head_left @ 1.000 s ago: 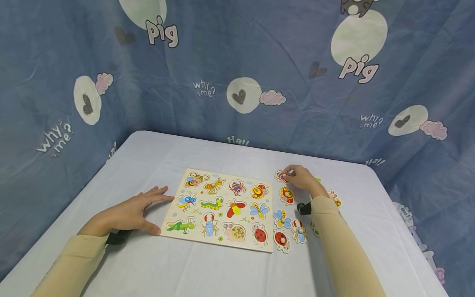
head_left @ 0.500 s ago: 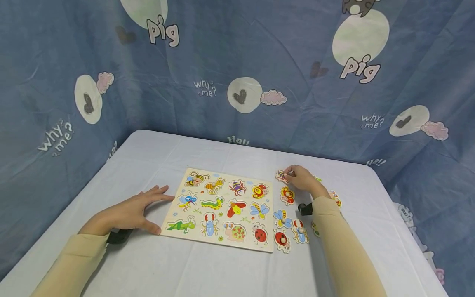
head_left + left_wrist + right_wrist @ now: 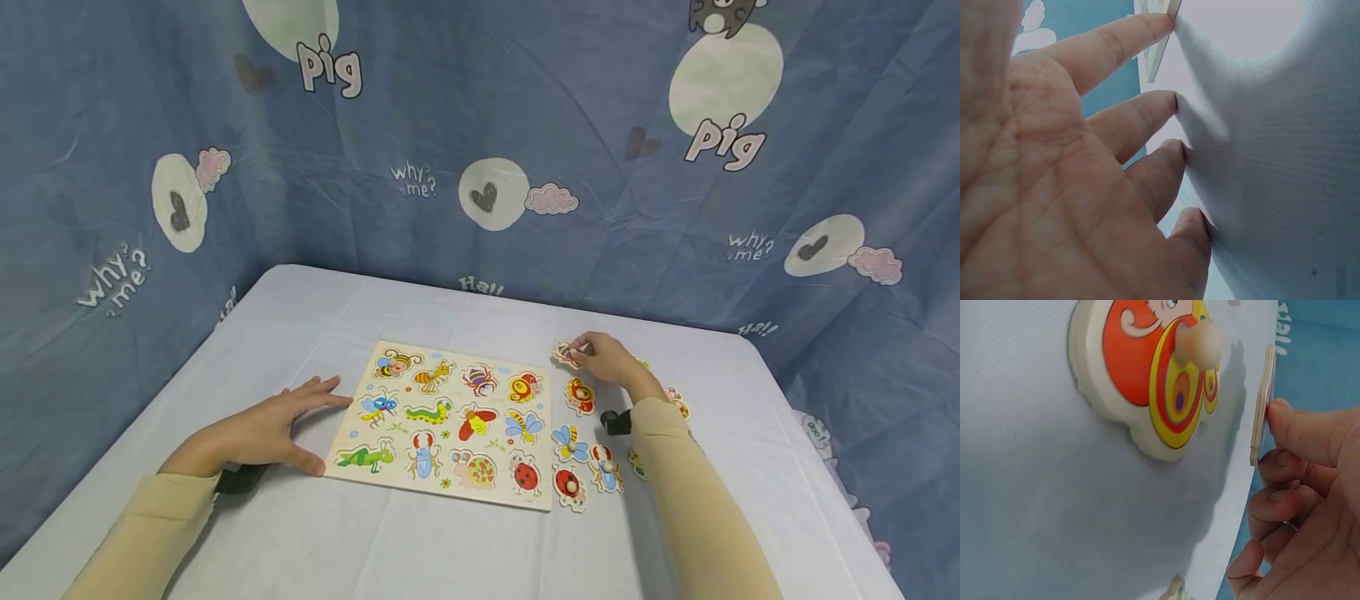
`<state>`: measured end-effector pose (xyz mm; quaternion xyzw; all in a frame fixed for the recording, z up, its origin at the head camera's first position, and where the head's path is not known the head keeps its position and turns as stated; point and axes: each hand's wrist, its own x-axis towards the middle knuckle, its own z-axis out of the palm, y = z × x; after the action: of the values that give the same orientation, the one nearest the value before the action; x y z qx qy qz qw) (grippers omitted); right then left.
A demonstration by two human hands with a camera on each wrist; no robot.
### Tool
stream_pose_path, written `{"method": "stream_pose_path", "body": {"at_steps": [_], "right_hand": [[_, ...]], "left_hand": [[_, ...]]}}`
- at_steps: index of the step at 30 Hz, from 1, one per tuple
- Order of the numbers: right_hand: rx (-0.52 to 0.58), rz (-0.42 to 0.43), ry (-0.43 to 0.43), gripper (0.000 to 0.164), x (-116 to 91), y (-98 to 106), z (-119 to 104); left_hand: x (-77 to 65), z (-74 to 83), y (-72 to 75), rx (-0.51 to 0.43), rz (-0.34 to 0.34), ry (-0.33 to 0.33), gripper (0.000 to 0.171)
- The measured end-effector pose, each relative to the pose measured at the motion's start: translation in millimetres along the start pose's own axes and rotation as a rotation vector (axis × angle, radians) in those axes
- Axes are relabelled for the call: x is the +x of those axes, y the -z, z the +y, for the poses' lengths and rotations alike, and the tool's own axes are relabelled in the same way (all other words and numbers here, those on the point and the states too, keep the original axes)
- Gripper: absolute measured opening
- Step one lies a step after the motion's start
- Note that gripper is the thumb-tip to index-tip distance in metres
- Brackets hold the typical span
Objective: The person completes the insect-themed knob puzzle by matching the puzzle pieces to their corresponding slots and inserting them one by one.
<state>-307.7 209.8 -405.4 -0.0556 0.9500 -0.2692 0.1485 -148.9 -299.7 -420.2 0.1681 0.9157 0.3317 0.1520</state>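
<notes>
Since half a second ago, the striped bug piece (image 3: 564, 353) has been shifting slightly left with the right hand (image 3: 609, 358), while the left hand (image 3: 262, 427) and the board (image 3: 401, 462) are staying in place. In the head view, the right hand is pinching that piece between thumb and fingers beyond the board's far right corner. Its sleeve (image 3: 686, 492) is partly covering some pieces. The left hand is spreading its fingers, its thumb touching the near left corner and a fingertip touching the left edge. Nearer on the right, a butterfly piece (image 3: 577, 402), a dragonfly piece (image 3: 564, 435), a stag beetle piece (image 3: 611, 482) and a ladybug piece (image 3: 576, 500) are lying on the white tablecloth (image 3: 450, 550). In the left wrist view, the fingers are reaching out without curling round anything, one tip meeting the board's edge. In the right wrist view, the thumb and fingers are gripping the striped piece, which is showing edge-on; whether it is touching the cloth, I cannot tell. The butterfly piece is lying nearby, knob up.
</notes>
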Motion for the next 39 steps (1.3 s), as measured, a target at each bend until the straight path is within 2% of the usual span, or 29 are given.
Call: {"method": "stream_pose_path", "body": {"at_steps": [24, 39], "right_hand": [[0.016, -0.016, 0.106, 0.028, -1.9, -8.2, -26.6], [0.011, -0.03, 0.156, 0.025, -6.7, -20.2, -48.7]], "left_hand": [[-1.9, 0.5, -0.3, 0.016, 0.005, -0.012, 0.098], [-2.7, 4.1, 0.4, 0.02, 0.003, 0.012, 0.098]]}}
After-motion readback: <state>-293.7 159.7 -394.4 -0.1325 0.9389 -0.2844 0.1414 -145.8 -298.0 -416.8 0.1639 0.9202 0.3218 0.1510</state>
